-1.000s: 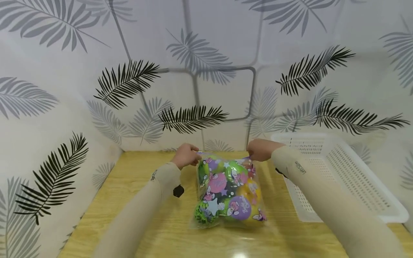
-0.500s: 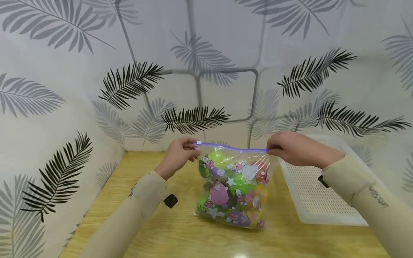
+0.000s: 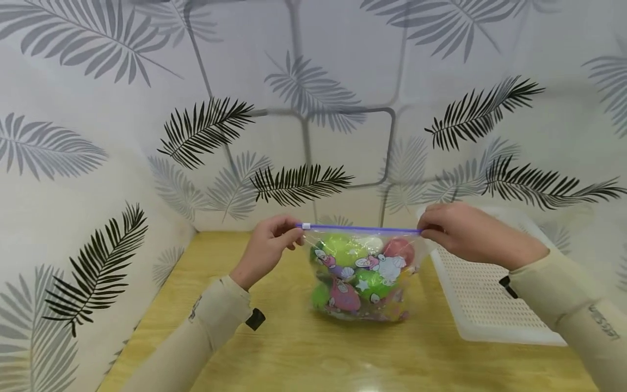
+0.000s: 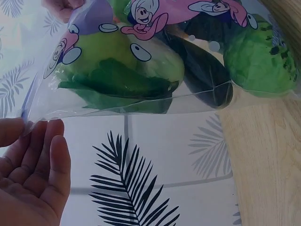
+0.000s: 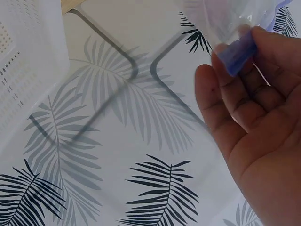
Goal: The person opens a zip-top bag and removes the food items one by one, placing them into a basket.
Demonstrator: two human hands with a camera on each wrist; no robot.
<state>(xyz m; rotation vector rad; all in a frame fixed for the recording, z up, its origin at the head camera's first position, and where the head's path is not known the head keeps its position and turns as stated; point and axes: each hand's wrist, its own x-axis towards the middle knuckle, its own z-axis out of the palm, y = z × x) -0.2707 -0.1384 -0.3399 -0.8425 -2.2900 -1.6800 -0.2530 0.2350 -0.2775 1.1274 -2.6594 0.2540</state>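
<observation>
A clear zip bag (image 3: 362, 277) printed with pink cartoon figures hangs between both hands, its purple zip strip stretched level along the top. My left hand (image 3: 266, 245) pinches the strip's left corner, close beside the white slider (image 3: 306, 226). At the opposite corner my right hand (image 3: 470, 234) pinches the strip between thumb and fingers, also seen by the purple zip end (image 5: 239, 54) in the right wrist view. Rounded green, yellow and red pieces fill the bag. In the left wrist view a dark elongated piece (image 4: 207, 70) and a bright green ball-like piece (image 4: 258, 59) show through the plastic.
A white perforated plastic basket (image 3: 462, 326) stands on the wooden table (image 3: 274, 348) to the right, partly behind the right forearm. Behind the table hangs a pale cloth (image 3: 343, 147) with a leaf print.
The bag, earlier low with its top slack, has been raised and its strip pulled straight. Both hands have moved apart, the right one farther right, and the bag's lower edge now sits higher.
</observation>
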